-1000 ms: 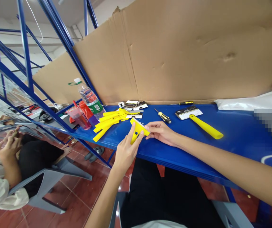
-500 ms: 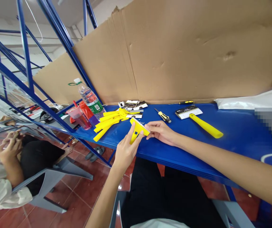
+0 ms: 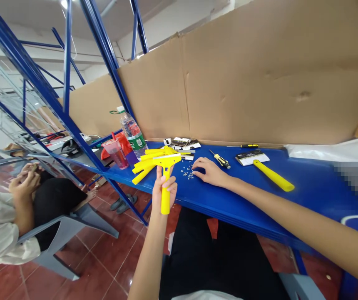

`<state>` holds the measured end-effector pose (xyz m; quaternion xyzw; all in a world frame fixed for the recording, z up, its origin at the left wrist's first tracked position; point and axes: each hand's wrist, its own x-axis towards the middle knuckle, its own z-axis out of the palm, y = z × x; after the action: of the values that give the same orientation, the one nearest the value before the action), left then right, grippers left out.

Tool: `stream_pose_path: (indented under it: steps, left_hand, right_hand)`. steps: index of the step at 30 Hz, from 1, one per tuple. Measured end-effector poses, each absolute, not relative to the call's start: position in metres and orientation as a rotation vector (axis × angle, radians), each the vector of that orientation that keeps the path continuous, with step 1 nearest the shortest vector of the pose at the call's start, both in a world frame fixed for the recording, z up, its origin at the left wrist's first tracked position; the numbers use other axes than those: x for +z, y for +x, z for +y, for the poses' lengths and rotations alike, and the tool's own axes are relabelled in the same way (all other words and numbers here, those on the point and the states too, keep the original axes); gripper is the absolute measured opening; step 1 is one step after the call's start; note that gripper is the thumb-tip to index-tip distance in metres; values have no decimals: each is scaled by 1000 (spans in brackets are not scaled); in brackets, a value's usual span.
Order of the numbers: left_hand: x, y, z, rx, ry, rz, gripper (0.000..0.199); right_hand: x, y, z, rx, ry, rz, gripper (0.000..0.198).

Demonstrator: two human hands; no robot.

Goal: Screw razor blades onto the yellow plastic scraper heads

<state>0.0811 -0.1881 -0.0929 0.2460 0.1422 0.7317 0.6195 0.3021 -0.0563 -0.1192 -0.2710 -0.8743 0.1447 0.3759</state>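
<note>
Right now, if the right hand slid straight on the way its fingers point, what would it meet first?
Probably the small bits on the table, right beside the right hand. The scraper seems farther along, but depth is hard to judge.

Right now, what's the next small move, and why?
Probably pinch one of the small loose pieces with the right hand: it is close beside them at the blue table, while the left hand holds the yellow scraper head up.
</note>
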Motion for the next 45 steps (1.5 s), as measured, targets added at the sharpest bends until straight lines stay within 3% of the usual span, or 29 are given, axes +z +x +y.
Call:
stream_pose_path:
  steps: [22, 31, 37, 45]
  left_hand:
    - [-115, 76, -182, 1533, 605, 316, 42]
    - [-101, 86, -180, 1518, 551, 511, 59]
    - [-103, 99, -180, 1400, 598, 617, 67]
    - [-100, 109, -187, 1334, 738, 654, 59]
  right_hand:
    - [-122, 303, -59, 424, -678, -2291, 10]
    - [-94, 305, -86, 292, -761, -1849, 17]
    - [-78, 296, -107, 278, -562, -1833, 16]
    - [-82, 294, -108, 350, -507, -1933, 17]
